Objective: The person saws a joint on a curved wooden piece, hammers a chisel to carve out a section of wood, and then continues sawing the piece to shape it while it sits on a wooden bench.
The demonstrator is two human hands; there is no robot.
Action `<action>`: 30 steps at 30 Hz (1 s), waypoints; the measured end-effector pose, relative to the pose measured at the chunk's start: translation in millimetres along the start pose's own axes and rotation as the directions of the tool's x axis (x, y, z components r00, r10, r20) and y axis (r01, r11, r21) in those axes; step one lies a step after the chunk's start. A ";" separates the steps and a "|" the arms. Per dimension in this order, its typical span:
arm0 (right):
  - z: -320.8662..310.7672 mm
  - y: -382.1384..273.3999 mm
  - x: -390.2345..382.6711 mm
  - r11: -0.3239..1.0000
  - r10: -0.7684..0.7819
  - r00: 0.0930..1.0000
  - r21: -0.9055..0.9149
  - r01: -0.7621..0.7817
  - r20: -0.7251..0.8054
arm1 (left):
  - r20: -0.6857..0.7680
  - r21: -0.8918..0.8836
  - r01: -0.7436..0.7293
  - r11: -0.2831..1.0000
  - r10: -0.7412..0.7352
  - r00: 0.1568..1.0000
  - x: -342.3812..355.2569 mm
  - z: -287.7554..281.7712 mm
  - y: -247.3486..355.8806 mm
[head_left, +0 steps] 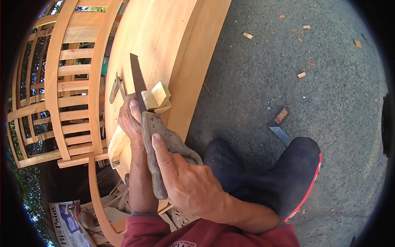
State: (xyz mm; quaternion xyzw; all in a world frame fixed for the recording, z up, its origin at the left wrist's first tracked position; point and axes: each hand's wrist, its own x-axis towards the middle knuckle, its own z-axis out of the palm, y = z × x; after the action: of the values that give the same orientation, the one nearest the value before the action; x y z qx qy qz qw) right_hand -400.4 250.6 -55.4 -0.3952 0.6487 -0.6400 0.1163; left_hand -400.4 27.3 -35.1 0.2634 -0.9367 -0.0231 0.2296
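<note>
My right hand (185, 183) grips the worn wooden handle (158, 127) of a handsaw, index finger extended along it. The dark toothed blade (137, 74) angles away over a pale wooden bench top (135, 24), against small pale wood blocks (160, 92) with sawdust near them. My left hand (129, 117) is closed just left of the blade, at the blocks; what its fingers hold is partly hidden behind the saw. An old folding tool (114, 88), too small to name surely, lies on the bench to the left of the blade.
Slatted wooden furniture frames (74, 82) stand at left, wood offcuts (115, 197) and a printed sack (68, 224) below. On the grey ground (267, 61) at right lie a try square (279, 123) and scattered chips. My dark-trousered leg (284, 177) is beside the bench.
</note>
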 end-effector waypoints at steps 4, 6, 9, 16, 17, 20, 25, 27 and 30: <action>-2.4 -6.9 -18.2 1.000 -0.005 1.000 -0.027 0.004 -0.017 | -0.038 0.016 -0.112 0.994 0.113 0.993 0.4 1.2 0.5; -7.6 -10.6 -29.3 1.000 -0.014 0.999 -0.014 0.014 -0.033 | -0.050 0.026 -0.156 0.987 0.157 0.986 0.4 -2.9 3.3; -3.2 -17.8 -36.0 1.000 -0.013 0.999 -0.026 0.012 -0.047 | -0.100 0.064 -0.207 0.976 0.213 0.972 -0.1 -1.6 4.9; -22.5 -44.9 -113.5 0.993 0.005 0.999 -0.117 -0.011 -0.050 | -0.090 0.032 -0.206 0.978 0.208 0.974 -2.0 -1.8 3.6; -20.6 -46.0 -113.8 0.992 -0.009 0.998 -0.125 0.001 -0.058 | -0.082 0.033 -0.210 0.977 0.212 0.974 -1.8 -2.5 2.9; -22.6 -49.6 -110.5 0.994 0.017 0.998 -0.106 -0.024 -0.066 | -0.114 0.057 -0.218 0.974 0.223 0.968 -1.1 -1.9 9.6; -5.3 -17.5 -54.8 0.993 -0.022 0.994 -0.121 0.010 -0.103 | -0.178 0.043 -0.234 0.971 0.238 0.955 0.9 2.6 10.6; 6.6 2.6 -20.7 0.997 -0.034 0.986 -0.074 0.022 -0.161 | -0.164 0.036 -0.239 0.970 0.242 0.956 -1.4 1.3 10.2; 10.0 11.3 -3.0 0.993 -0.113 0.970 -0.061 0.102 -0.215 | -0.185 0.014 -0.234 0.972 0.232 0.955 0.3 -4.9 10.2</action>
State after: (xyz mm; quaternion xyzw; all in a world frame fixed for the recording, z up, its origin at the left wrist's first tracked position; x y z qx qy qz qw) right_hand -395.9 243.7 -68.4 -0.3598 0.6509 -0.6685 -0.0002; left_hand -403.4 36.3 -28.9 0.1512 -0.9357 0.0251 0.3179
